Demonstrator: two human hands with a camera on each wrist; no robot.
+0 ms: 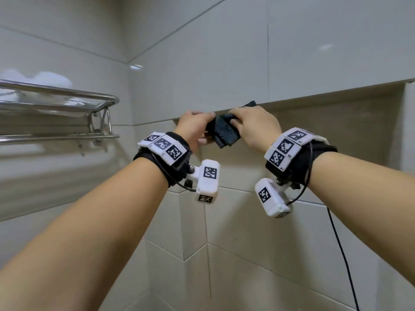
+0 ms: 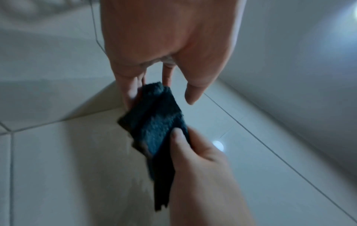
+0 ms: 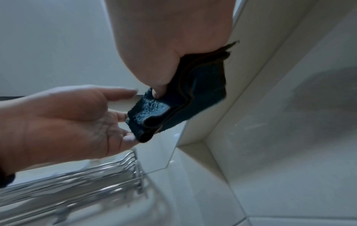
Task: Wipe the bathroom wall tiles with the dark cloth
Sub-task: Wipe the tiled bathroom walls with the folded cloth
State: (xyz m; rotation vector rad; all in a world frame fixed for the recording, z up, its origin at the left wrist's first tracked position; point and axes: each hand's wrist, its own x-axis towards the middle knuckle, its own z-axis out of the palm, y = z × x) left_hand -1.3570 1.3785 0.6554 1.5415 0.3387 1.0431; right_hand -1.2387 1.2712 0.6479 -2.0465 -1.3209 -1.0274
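The folded dark cloth [image 1: 222, 130] is pinched by the right hand [image 1: 254, 129] near the wall tiles [image 1: 202, 63]. Its other end is touched by the left hand [image 1: 194, 127], whose fingers [image 3: 123, 93] are loosely spread.

You're facing a corner of glossy pale tiles [image 1: 224, 63]; a recessed niche [image 1: 336, 131] is cutting into the right wall, a chrome rack [image 1: 67, 102] holding white towels [image 1: 38, 79] is hanging left. Ceiling light is glinting off tiles.
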